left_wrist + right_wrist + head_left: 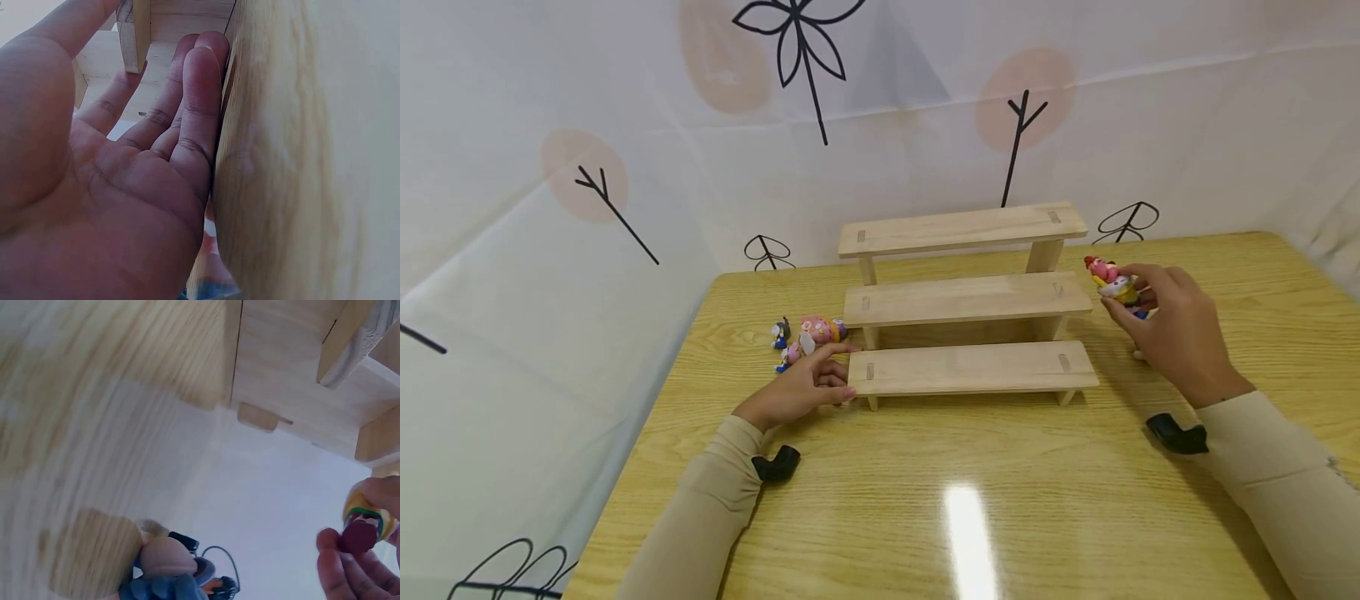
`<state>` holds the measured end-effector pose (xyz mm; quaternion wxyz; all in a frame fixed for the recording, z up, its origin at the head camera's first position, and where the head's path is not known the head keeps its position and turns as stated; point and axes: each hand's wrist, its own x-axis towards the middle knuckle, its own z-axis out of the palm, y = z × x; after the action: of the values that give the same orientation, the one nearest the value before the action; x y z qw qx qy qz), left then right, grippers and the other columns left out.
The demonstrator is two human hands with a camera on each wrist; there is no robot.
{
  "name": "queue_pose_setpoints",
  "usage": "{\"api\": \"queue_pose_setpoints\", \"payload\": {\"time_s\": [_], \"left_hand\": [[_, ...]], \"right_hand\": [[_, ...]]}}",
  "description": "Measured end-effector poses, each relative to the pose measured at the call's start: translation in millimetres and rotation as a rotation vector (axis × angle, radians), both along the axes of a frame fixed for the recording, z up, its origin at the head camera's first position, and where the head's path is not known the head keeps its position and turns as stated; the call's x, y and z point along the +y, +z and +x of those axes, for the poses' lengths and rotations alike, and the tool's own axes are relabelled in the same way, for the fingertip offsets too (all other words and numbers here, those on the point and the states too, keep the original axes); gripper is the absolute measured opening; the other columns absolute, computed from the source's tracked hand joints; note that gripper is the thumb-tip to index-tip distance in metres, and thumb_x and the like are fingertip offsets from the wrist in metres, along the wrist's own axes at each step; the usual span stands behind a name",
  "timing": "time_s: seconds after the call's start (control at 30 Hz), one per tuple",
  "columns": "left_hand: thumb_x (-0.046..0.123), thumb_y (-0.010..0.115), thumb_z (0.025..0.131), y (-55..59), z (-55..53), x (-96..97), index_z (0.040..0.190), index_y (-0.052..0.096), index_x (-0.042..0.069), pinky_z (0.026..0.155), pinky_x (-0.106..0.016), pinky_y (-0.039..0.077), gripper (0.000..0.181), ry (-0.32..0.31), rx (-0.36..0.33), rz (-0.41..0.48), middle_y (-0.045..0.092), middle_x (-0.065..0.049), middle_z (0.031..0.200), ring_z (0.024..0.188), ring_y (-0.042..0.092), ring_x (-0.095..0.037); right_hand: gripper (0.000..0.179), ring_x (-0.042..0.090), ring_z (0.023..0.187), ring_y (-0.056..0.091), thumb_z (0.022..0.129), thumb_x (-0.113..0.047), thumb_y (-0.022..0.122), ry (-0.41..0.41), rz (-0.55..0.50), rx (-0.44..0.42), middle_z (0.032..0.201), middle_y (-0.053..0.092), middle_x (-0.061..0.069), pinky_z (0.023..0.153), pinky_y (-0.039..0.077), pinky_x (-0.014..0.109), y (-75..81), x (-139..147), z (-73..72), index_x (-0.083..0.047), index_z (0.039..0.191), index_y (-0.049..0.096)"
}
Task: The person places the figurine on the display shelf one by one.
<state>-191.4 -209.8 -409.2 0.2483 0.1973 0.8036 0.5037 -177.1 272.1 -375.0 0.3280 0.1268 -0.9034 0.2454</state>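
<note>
A three-tier wooden step shelf (970, 367) stands near the back of the table. My left hand (805, 387) grips the left end of its lowest board, thumb at the front edge and index finger at the back; the left wrist view shows the other fingers beneath (200, 94). To the right of the shelf, my right hand (1180, 325) pinches a small figurine (1116, 283) with a pink and red top and yellow body, raised off the table. The right wrist view shows that figurine (362, 525) from below between thumb and fingers.
Left of the shelf, beside my left hand, lie a pink figurine (822, 329), a small blue-and-white one (780, 334) and a pink, white and blue one (792, 355). Another figure (169, 562) in blue is near my right hand. A printed white cloth (910, 158) hangs behind the table.
</note>
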Motion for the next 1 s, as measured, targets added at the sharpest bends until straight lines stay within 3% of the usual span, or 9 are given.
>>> {"api": "queue_pose_setpoints", "payload": {"time_s": [0.07,0.17,0.27,0.57,0.8,0.9,1.0], "left_hand": [[0.029,0.071,0.095,0.9,0.1,0.0,0.153,0.035,0.025,0.092,-0.034,0.054,0.069,0.002,-0.002,-0.001,0.06,-0.014,0.121,0.11,0.062,-0.022],[0.028,0.071,0.095,1.9,0.4,0.3,0.153,0.035,0.026,0.091,-0.034,0.054,0.068,0.006,-0.001,-0.006,0.06,-0.014,0.122,0.11,0.062,-0.022],[0.027,0.071,0.095,2.2,0.8,0.6,0.153,0.035,0.026,0.09,-0.035,0.055,0.068,0.009,-0.01,-0.002,0.06,-0.014,0.122,0.109,0.063,-0.022],[0.024,0.071,0.095,0.6,1.1,2.1,0.154,0.033,0.023,0.089,-0.036,0.056,0.07,-0.003,-0.025,0.03,0.06,-0.016,0.122,0.104,0.066,-0.022],[0.026,0.071,0.095,1.9,2.1,3.1,0.154,0.034,0.023,0.09,-0.036,0.056,0.069,0.002,-0.009,0.014,0.061,-0.016,0.122,0.106,0.065,-0.022],[0.026,0.071,0.095,2.7,3.1,3.3,0.153,0.034,0.023,0.09,-0.036,0.056,0.069,0.012,-0.012,0.006,0.06,-0.015,0.122,0.107,0.063,-0.022],[0.026,0.072,0.094,2.2,3.1,3.1,0.153,0.035,0.023,0.09,-0.035,0.056,0.069,0.016,-0.009,0.002,0.059,-0.015,0.121,0.108,0.061,-0.022]], "right_hand": [[0.046,0.011,0.076,0.063,0.078,0.003,0.081,0.005,-0.014,0.022,0.095,0.058,0.024,0.071,0.026,-0.008,1.6,-1.5,0.7,0.007,0.12,0.063],[0.045,-0.017,0.08,0.047,0.078,0.003,0.082,0.01,-0.046,0.046,0.096,0.061,0.023,0.072,0.028,-0.007,4.3,-4.5,1.3,0.006,0.12,0.064],[0.046,-0.029,0.083,0.038,0.078,0.002,0.082,0.02,-0.085,0.057,0.099,0.065,0.024,0.072,0.029,-0.007,7.3,-8.0,2.6,0.005,0.121,0.065],[0.051,-0.029,0.094,0.043,0.075,0.009,0.081,0.051,-0.176,0.137,0.11,0.064,0.028,0.079,0.032,-0.005,14.9,-19.5,9.4,0.009,0.122,0.062],[0.048,-0.018,0.092,0.05,0.075,0.007,0.078,0.101,-0.296,0.237,0.111,0.067,0.025,0.078,0.038,0.004,21.9,-36.1,7.8,0.011,0.119,0.062],[0.046,-0.015,0.091,0.051,0.077,0.006,0.077,0.11,-0.325,0.231,0.11,0.067,0.018,0.077,0.04,0.007,24.6,-43.9,5.3,0.011,0.119,0.061],[0.047,-0.013,0.09,0.053,0.076,0.008,0.077,0.128,-0.361,0.2,0.11,0.064,-0.001,0.076,0.042,0.006,26.7,-52.4,3.4,0.01,0.12,0.059]]}}
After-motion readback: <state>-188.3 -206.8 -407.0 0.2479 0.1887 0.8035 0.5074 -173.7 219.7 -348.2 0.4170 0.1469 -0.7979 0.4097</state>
